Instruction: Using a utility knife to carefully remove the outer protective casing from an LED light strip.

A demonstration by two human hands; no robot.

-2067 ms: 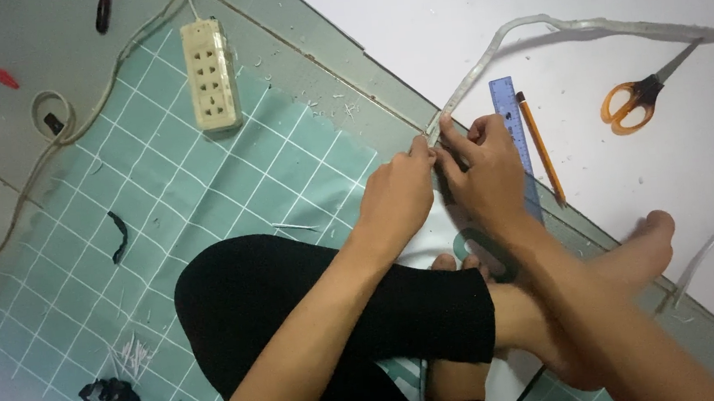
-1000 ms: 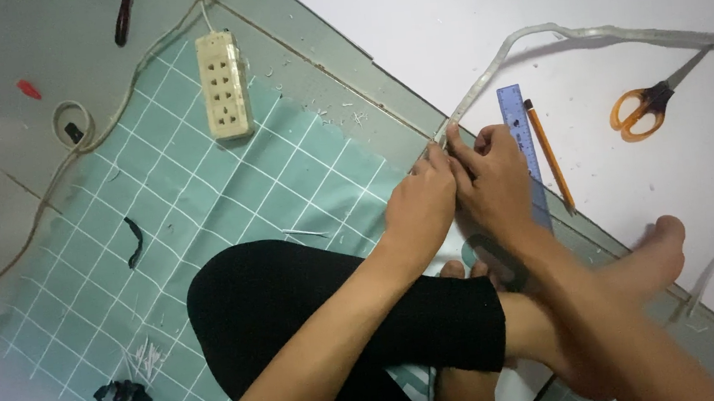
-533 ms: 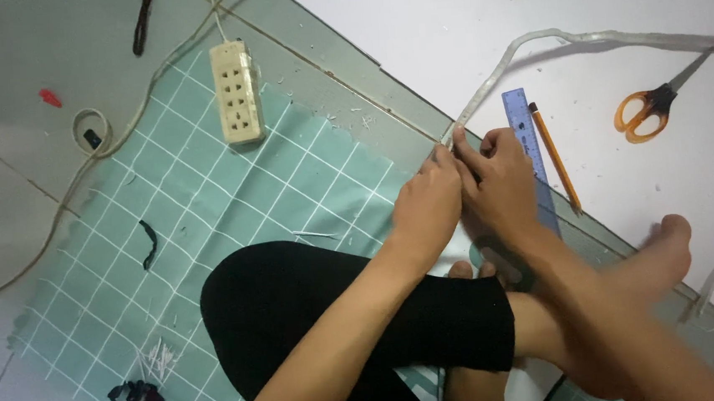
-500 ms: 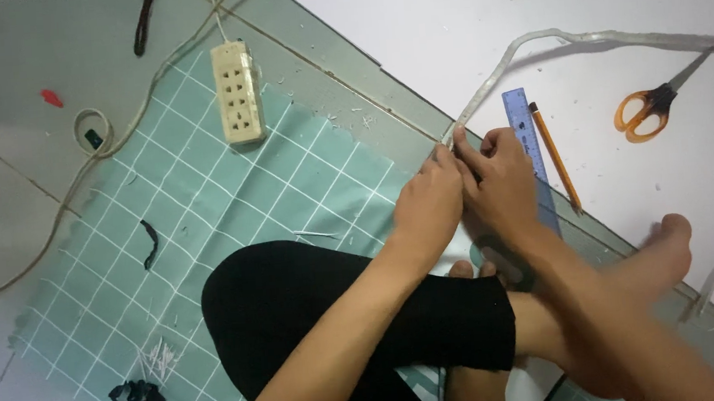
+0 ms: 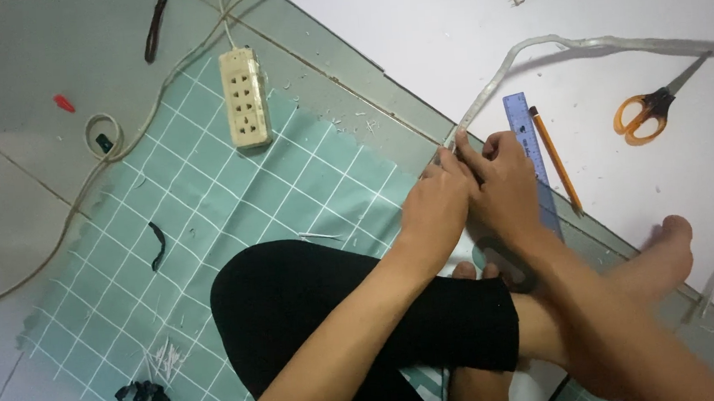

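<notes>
I sit cross-legged on the floor. My left hand (image 5: pixel 433 208) and my right hand (image 5: pixel 500 184) are pressed together, both pinching the near end of a long translucent grey strip (image 5: pixel 530 46) that arcs away over a white sheet (image 5: pixel 462 26). A blue ruler (image 5: pixel 525 138) lies just right of my right hand, partly under it. Beside the ruler lies an orange pencil (image 5: pixel 555 160). Orange-handled scissors (image 5: pixel 648 109) rest farther right on the sheet.
A cream power strip (image 5: pixel 247 98) with its white cord (image 5: pixel 80 195) lies on a teal checked mat (image 5: pixel 206 203). Small black scraps (image 5: pixel 156 245) and white slivers (image 5: pixel 163 356) dot the mat. My bare foot (image 5: pixel 662 254) rests at right. A red bit (image 5: pixel 64 103) lies on grey tiles.
The view has drifted so everything sits a little further right and lower. My hands stay together on the strip's end, with only small finger shifts.
</notes>
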